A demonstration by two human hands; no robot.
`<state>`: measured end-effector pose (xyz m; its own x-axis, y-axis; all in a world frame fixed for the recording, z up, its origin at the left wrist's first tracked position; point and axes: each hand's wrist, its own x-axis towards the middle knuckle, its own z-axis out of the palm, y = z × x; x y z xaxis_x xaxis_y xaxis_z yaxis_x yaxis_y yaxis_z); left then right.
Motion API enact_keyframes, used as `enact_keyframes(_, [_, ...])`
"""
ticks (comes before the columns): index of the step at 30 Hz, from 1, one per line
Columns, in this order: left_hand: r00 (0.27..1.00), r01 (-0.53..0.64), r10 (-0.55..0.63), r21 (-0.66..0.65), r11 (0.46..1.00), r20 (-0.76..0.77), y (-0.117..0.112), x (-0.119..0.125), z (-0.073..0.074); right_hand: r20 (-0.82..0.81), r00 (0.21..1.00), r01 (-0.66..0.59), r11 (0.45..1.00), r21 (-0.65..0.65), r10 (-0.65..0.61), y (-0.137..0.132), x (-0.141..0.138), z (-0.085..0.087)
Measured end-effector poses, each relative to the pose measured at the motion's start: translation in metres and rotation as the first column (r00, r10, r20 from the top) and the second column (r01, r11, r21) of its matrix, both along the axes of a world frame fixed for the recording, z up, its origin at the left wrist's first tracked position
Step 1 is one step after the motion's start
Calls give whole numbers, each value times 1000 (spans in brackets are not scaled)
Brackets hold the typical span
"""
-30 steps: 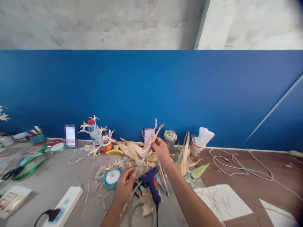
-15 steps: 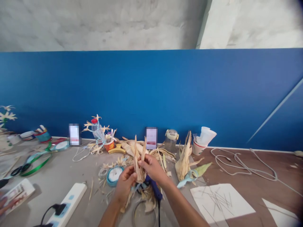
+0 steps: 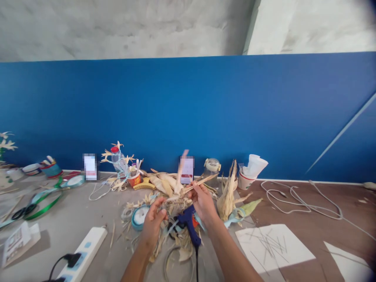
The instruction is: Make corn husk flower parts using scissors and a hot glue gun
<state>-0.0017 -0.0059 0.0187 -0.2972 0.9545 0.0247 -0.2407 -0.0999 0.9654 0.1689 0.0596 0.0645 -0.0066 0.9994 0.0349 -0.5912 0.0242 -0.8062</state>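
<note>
Fingers of the right hand (image 3: 203, 202) pinch a pale, splayed dried husk (image 3: 178, 187), apparently so its strips stand free; on the left hand (image 3: 154, 222), parted fingers look empty, a dark-blue plastic glue gun (image 3: 189, 225) lying between.

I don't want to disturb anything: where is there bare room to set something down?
Grey tabletop between the green ribbon and power strip; brown tabletop between the white cable and paper sheets. Crowded: around the glue gun and dried husks.
</note>
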Motion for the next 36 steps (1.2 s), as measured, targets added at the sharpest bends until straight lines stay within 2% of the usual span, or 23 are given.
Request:
enact_keyframes(2, [998,-40,39,-23,999,-47,2,-3,-6,9,1000,-8,1000,21,8,1,1,-2])
enact_keyframes(3, [996,-42,40,-33,999,-80,3,-5,-8,65,998,-16,999,34,13,1,1,-3])
enact_keyframes(5, [989,-57,52,-36,998,-139,5,-8,-12,296,955,-19,997,69,-2,3,1,-7])
enact_keyframes(6, [986,-65,59,-31,997,-159,5,-9,-12,451,892,-16,995,95,-29,3,1,-9])
enact_keyframes(8, [982,-74,70,-14,997,-176,5,-9,-12,697,710,-17,988,151,-95,2,1,-12])
enact_keyframes(10, [979,-59,56,-9,998,-195,4,-8,-9,818,563,-65,980,187,-118,-3,0,-10])
enact_keyframes(12, [971,-50,49,-2,999,-236,4,-7,-5,867,486,-176,961,214,-104,-14,-4,-6])
enact_keyframes(15, [936,-102,126,88,991,-328,4,-7,0,902,408,-398,862,315,-141,-36,-16,-3])
enact_keyframes(18, [903,-190,238,164,968,-358,4,-7,3,960,200,-696,662,279,-195,-54,-33,-15])
enact_keyframes(20, [894,-261,297,150,954,-334,3,-7,5,943,71,-794,553,250,-326,-62,-42,-27])
enact_keyframes(23, [902,-322,338,102,941,-268,2,-6,6,869,-20,-817,509,270,-494,-67,-51,-43])
enact_keyframes(27, [928,-285,295,78,955,-227,1,-5,6,810,-16,-849,436,299,-586,-69,-57,-51])
enact_keyframes(30, [931,-257,270,84,963,-244,-1,-5,7,839,14,-834,456,310,-543,-66,-56,-49])
enact_keyframes(32, [934,-251,265,89,964,-240,-2,-5,8,899,104,-779,527,339,-425,-61,-52,-43])
enact_keyframes(33, [937,-248,262,89,965,-230,-3,-6,8,924,190,-722,591,361,-332,-56,-48,-39])
enact_keyframes(35, [948,-234,245,80,969,-201,-4,-6,7,885,453,-540,755,372,-111,-46,-40,-31])
enact_keyframes(36, [954,-228,238,75,971,-185,-4,-6,6,813,583,-435,842,320,-8,-41,-36,-26])
